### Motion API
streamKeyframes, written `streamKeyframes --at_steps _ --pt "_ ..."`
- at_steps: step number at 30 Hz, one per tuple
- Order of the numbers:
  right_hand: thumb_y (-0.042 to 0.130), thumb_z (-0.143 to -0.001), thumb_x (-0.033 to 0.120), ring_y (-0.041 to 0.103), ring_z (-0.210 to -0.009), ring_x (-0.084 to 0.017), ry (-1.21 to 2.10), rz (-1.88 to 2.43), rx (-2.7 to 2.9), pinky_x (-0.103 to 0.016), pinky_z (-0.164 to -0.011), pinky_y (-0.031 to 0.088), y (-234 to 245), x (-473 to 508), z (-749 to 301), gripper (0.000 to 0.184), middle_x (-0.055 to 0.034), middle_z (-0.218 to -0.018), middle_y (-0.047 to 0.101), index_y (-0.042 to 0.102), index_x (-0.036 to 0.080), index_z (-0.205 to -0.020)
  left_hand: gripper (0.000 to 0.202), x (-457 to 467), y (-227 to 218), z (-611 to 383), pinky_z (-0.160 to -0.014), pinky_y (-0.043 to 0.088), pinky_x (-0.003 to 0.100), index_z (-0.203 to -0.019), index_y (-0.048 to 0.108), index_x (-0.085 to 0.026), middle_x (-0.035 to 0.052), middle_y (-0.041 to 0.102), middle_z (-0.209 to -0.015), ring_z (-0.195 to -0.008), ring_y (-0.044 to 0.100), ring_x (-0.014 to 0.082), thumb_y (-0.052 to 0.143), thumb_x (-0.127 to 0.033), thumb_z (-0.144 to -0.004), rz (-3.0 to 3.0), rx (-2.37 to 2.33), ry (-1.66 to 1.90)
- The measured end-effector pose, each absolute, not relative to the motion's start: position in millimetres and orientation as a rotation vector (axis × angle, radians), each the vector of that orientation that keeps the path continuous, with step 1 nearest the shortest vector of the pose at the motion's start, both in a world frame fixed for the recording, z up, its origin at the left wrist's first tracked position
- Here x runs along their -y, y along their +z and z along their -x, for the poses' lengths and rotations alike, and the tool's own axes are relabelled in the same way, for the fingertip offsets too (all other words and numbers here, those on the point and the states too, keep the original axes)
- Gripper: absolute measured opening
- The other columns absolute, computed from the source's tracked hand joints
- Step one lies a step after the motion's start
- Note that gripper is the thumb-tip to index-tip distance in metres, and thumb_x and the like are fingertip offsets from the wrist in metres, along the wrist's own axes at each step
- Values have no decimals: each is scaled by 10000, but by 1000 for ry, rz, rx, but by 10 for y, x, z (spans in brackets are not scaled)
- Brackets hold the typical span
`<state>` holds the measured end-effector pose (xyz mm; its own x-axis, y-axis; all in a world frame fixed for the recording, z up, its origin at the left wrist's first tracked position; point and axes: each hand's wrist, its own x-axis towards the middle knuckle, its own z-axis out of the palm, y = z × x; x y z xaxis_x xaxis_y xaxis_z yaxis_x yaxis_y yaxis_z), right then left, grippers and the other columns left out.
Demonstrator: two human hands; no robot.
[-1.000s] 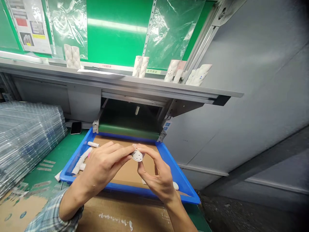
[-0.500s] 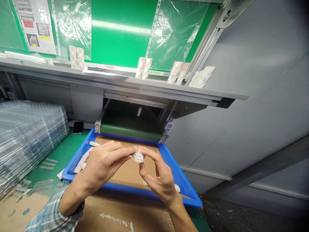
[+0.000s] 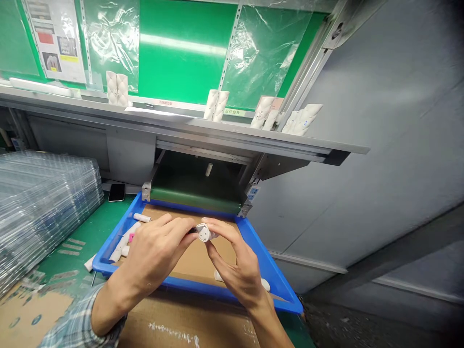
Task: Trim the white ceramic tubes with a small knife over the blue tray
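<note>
**A:** Entry 1. Your right hand (image 3: 239,270) is not spread: thumb and fingertips pinch a white oval plastic part (image 3: 205,232), held in the air above the middle of the tray.

**B:** Your left hand (image 3: 155,253) has its fingers pressed together at the left end of that part, with a small dark tip (image 3: 192,230) showing there. You cannot tell from this view what the dark item is, or whether it touches the part.

**A:** Risk 1: the part looks small and smooth. If your right pinch loosens, it could fall onto the cardboard liner (image 3: 203,258) in the blue plastic tray (image 3: 217,289).

**B:** Risk 2: if that dark tip is hard and you press it while the part is held only by your fingertips, it could skid and mark the surface.

**A:** Risk 3: your left wrist sits close to the white plastic tubes (image 3: 142,217) at the tray's left. Knock them and they could roll against the left rim or over it.

**B:** Beyond that rim, on the far left, lie a stack of clear plastic trays (image 3: 43,208) and a phone (image 3: 116,192). Keep your elbow clear of both.
</note>
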<state>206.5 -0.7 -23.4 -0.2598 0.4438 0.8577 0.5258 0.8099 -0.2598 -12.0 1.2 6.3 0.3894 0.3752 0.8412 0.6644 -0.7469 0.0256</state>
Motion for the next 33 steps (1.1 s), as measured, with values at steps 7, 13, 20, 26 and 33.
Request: streamKeyframes --at_steps 7,13,20,26,33 --pt "703 -997 37 753 -1122 -252 -395 741 1873 -441 -917 651 -198 25 -2022 442 -117 -1228 754 600 254 -1368 218 10 7 69 -647 434 326 -1057 660 -196 0 757 -837 -702 670 189 493 -300 -1151 2412 968 -1331" --pt "729 -969 12 750 -1047 -245 -564 767 1805 -402 -838 640 -241 12 -1983 480 -113 -1170 752 590 247 -1364 157 36 13 74 -624 462 244 -1031 685 -217 -37 736 -802 -657 662 131 578 -297 -1113 2743 1170 -1571" --pt "707 -1005 100 737 -1144 -259 -217 737 1754 -413 -949 650 -287 33 -1949 403 -126 -1240 731 583 234 -1364 377 32 68 109 -644 474 228 -1481 587 -226 10 771 -952 -671 649 129 581 -315 -1115 2888 913 -1528" --pt "717 -999 109 708 -1216 -235 109 736 1607 -400 -1076 609 -378 70 -1966 399 -91 -1280 708 603 263 -1349 160 80 80 162 -640 436 220 -1201 707 -265 -46 711 -769 -644 636 114 582 -235 -1106 3098 510 -1382" --pt "719 -982 58 709 -1241 -216 180 675 1661 -363 -1105 598 -378 183 -1973 563 -75 -1316 711 559 295 -1468 406 -31 24 236 -547 320 237 -724 368 -225 -80 369 -615 -531 338 98 509 -211 -1104 2607 873 -1640"
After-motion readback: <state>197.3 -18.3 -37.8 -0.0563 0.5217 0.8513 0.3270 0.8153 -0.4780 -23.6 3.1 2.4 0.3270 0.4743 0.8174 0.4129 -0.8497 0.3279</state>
